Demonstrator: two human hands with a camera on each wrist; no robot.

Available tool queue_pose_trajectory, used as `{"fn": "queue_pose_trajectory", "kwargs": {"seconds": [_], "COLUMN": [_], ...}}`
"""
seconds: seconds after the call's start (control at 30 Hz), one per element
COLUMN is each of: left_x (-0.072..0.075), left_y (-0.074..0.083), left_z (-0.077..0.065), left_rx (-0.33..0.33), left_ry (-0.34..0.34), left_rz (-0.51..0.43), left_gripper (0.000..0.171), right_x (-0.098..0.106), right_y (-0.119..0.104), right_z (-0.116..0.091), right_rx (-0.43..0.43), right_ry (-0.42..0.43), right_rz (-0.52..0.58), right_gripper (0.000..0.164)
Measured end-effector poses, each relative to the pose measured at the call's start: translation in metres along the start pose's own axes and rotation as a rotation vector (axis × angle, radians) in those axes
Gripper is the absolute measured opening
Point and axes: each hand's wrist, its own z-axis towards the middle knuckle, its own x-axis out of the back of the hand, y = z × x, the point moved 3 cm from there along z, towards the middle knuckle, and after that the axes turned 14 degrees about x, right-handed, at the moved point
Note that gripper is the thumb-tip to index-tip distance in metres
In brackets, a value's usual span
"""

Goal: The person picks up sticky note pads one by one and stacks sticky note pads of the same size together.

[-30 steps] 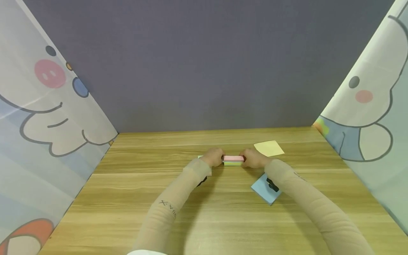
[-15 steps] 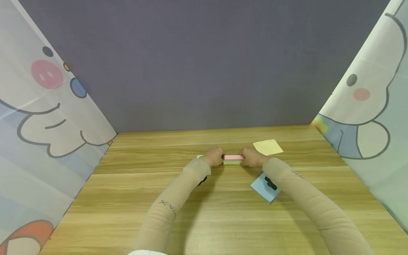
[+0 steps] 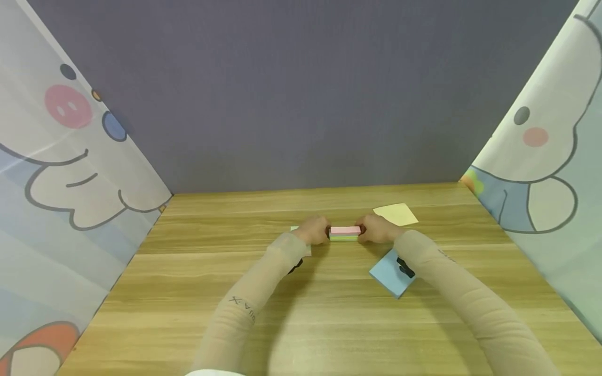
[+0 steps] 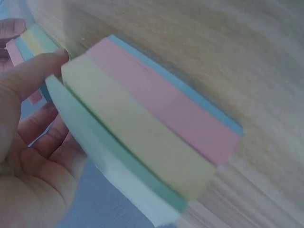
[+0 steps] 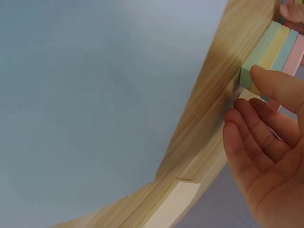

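Observation:
A small stack of sticky note pads (image 3: 345, 230) sits between my hands at the far middle of the table, its top layer pink, with blue, yellow and green beneath. My left hand (image 3: 314, 230) grips one end and my right hand (image 3: 374, 228) the opposite end. The right thumb (image 5: 270, 80) lies against the stack's side in the right wrist view. Beside my left hand is a second stack of sticky notes (image 4: 147, 118) in green, yellow, pink and blue, mostly hidden by the hand and wrist in the head view.
A blue sticky note pad (image 3: 391, 274) lies under my right wrist, partly covered. Behind the right hand is a pale yellow sticky note pad (image 3: 397, 214). The wooden table (image 3: 329, 324) ends at a grey panel (image 3: 310, 94), with printed cartoon curtains (image 3: 75, 156) at both sides.
The hands keep hold of the stack's ends and stay nearly in place. My right wrist has shifted slightly to the right, and the view has tilted a little.

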Motion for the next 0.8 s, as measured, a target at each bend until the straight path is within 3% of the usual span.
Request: {"fn": "queue_pose_trajectory", "kwargs": {"seconds": [0.23, 0.67, 0.8], "left_x": [-0.0004, -0.005, -0.0061], "left_y": [0.0047, 0.0065, 0.007], "left_z": [0.0003, 0.0026, 0.0033], "left_rx": [0.004, 0.01, 0.007], "left_ry": [0.009, 0.061, 0.07], "left_rz": [-0.022, 0.02, 0.027], "left_gripper": [0.007, 0.025, 0.024], "right_x": [0.0038, 0.0013, 0.0013], "right_y": [-0.0029, -0.0011, -0.002], "right_z": [0.0022, 0.0063, 0.0064], "right_rx": [0.017, 0.013, 0.019], "right_ry": [0.001, 0.018, 0.022], "right_rz": [-0.014, -0.02, -0.02], "right_gripper": [0.021, 0.014, 0.012]}}
